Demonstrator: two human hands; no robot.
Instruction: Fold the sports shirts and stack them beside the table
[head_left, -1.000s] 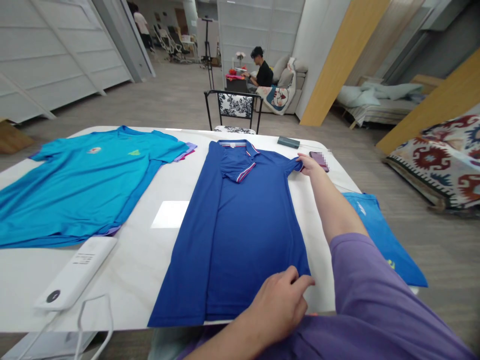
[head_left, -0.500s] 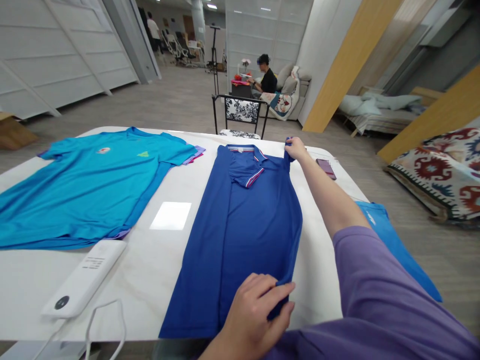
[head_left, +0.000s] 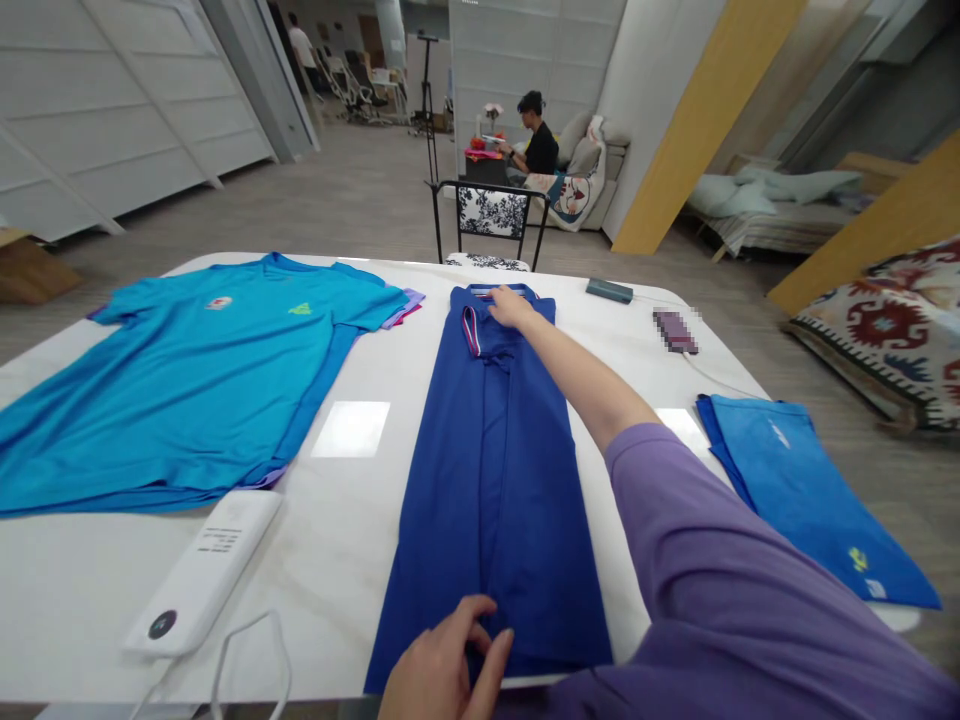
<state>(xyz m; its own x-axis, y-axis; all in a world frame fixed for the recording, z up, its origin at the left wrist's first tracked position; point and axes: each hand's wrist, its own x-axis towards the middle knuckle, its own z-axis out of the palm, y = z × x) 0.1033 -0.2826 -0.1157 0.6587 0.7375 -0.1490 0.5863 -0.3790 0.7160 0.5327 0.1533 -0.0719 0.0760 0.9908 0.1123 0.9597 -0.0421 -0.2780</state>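
Observation:
A dark blue polo shirt (head_left: pixel 532 520) lies lengthwise in front of me, both sides folded inward so their edges meet near the middle. One short sleeve with red and white trim shows near the collar. At the far end my right hand (head_left: pixel 511 306) is closed on the folded-over fabric just below the collar, its fingertips partly hidden. My left hand (head_left: pixel 442 665) is at the near end, its curled fingers and thumb around the folded edge close to the hem.
Light blue T-shirts (head_left: pixel 217 390) lie stacked at left, beside a white device (head_left: pixel 206 575) with a cable. A folded blue garment (head_left: pixel 817 490), a phone (head_left: pixel 675 331) and a dark box (head_left: pixel 609 290) are on the white table (head_left: pixel 360 540) at right. A chair (head_left: pixel 491 220) stands beyond; a person (head_left: pixel 538 140) sits behind.
The polo shirt's right side has been folded over to the middle. Both my hands have moved left with it, the right hand from beyond the shoulder to the collar area.

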